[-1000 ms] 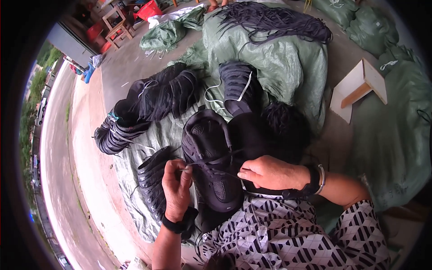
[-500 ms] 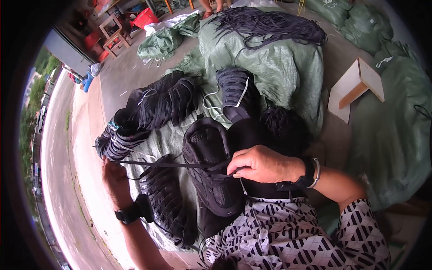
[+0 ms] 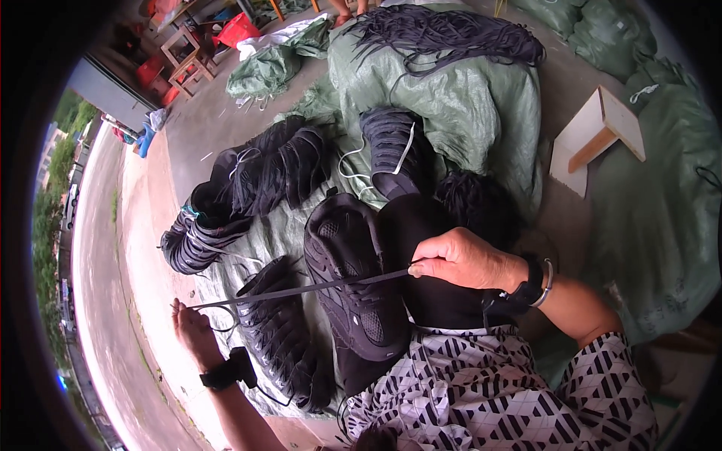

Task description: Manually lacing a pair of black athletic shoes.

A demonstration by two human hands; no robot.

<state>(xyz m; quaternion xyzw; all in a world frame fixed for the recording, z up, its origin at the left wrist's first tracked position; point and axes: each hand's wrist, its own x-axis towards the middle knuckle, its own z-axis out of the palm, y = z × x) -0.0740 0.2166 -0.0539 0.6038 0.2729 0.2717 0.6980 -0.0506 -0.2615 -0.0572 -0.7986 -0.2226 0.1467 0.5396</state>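
A black shoelace [image 3: 316, 286] is stretched taut between my two hands, slanting up to the right across a black shoe. My left hand [image 3: 194, 331], out to the left, pinches one end, with a loose bit of lace curling beside it. At the other end, the thumb and fingers of my right hand [image 3: 460, 259] are closed on the lace. Beneath it, the black shoe [image 3: 342, 244] rests on my lap, its opening away from me. Whether the lace touches the shoe, I cannot tell. A stack of black shoe uppers [image 3: 282, 331] lies left of the shoe.
More stacked black uppers [image 3: 278, 169] lie on a green woven sheet. Another upper stack with a white string [image 3: 392, 150] stands farther off. A pile of black laces [image 3: 444, 37] covers a green sack [image 3: 459, 105]. At right are a wooden piece [image 3: 598, 143] and green sacks [image 3: 654, 225].
My right hand has moved right and slightly up with its lace end, and my left hand has dropped lower. The lace now slants instead of running nearly level.
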